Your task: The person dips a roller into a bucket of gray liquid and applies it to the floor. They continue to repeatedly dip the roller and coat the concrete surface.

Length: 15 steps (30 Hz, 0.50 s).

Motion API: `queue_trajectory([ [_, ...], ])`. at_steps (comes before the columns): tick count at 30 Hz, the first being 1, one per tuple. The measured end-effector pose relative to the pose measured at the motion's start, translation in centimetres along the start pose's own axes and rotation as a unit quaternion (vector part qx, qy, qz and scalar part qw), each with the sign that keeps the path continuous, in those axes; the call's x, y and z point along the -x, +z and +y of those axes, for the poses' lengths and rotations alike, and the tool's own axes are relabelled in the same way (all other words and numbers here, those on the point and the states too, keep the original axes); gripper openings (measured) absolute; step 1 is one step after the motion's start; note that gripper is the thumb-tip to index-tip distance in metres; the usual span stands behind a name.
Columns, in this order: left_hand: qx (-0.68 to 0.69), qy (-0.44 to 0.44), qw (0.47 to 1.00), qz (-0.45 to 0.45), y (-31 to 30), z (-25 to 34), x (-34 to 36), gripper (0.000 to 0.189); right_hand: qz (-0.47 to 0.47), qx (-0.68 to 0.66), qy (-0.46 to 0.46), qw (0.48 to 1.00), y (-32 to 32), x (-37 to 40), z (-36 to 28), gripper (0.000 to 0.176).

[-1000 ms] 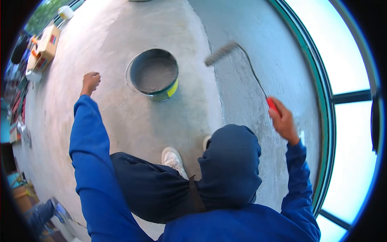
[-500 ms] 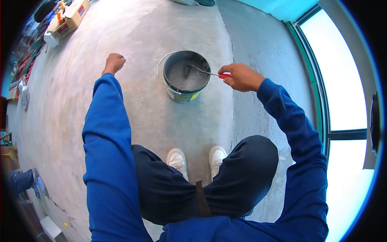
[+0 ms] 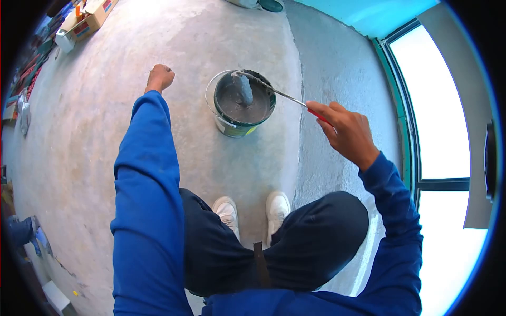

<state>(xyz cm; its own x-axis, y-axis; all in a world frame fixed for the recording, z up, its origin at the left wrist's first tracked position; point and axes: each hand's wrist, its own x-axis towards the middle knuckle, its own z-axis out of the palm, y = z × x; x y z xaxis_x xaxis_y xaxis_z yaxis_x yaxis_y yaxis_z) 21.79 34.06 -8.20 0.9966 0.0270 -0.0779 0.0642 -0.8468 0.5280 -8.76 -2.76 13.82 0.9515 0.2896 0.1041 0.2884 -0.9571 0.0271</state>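
My right hand [image 3: 345, 129] is closed around the red handle of a paint roller [image 3: 244, 89], to the right of the bucket. Its grey, coated roller head hangs at the top of the bucket's opening, over grey liquid [image 3: 226, 100]. The dark bucket [image 3: 237, 129] stands on the floor with its wire handle leaning to the left. My left hand [image 3: 160, 78] is closed in a fist in the air, left of the bucket, and nothing shows in it.
A cardboard box [image 3: 97, 20] and assorted items lie at the upper left. My white shoes [image 3: 278, 210] are below the bucket. A darker, wet-looking floor strip [image 3: 332, 79] runs beside the window frame [image 3: 403, 116] at the right.
My right hand has moved right and nearer to me, and the roller head has risen from the liquid. My left hand has shifted slightly right.
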Motion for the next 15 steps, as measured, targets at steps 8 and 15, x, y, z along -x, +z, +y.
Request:
queue_trajectory([
  [8, -0.019, -0.02, 1.0, -0.012, -2.1, 0.4, 0.9, 0.031, 0.111, -0.006, 0.0, 0.994, 3.0, 4.2, 1.5, 0.038],
  [15, -0.053, -0.038, 0.996, 0.059, -4.2, -2.1, 1.7, 0.026, 0.153, -0.227, 0.058, 0.96, 7.6, 5.3, 3.0, 0.029],
])
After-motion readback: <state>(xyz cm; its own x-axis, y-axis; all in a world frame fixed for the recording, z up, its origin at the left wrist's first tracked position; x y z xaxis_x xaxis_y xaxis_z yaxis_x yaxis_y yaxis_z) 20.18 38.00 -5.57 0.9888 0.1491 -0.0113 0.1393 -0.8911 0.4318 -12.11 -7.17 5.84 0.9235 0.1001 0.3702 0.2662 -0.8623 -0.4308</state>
